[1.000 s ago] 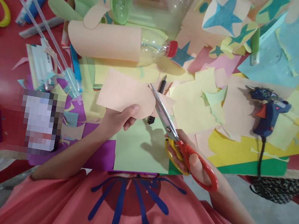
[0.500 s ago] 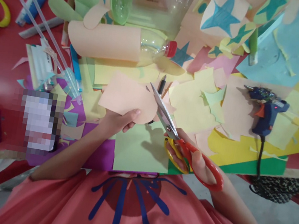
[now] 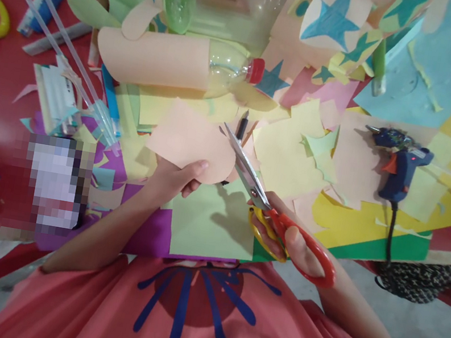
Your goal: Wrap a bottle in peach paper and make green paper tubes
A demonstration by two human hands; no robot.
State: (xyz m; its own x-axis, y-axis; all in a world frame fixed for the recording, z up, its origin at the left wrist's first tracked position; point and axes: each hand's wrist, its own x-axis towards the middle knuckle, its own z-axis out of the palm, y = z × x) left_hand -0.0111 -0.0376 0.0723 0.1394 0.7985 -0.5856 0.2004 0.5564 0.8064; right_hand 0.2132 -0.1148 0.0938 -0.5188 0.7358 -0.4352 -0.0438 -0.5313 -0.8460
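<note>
My left hand (image 3: 178, 178) pinches the lower edge of a pale peach piece of paper (image 3: 191, 140), thumb on top. The paper's right end is rounded; its left side has straight edges. In my right hand (image 3: 284, 231) is a pair of scissors (image 3: 249, 180) with one red and one yellow handle loop. Their blades look nearly closed and point up and left, close by the paper's rounded edge. I cannot tell whether they touch it. A black pen (image 3: 243, 126) lies just behind the blades. Below the hands is a light green sheet (image 3: 210, 230).
A plastic bottle (image 3: 225, 69) wrapped in peach paper, with a red cap, lies behind. A blue glue gun (image 3: 400, 169) with a cord rests at right. At left are clear glue sticks (image 3: 56, 42) and a pixelated object (image 3: 54, 183). Blue paper stars (image 3: 332, 19) and scraps spread around.
The whole view has shifted slightly, so most things sit a little further left and up. Both hands keep their holds on the paper and the scissors.
</note>
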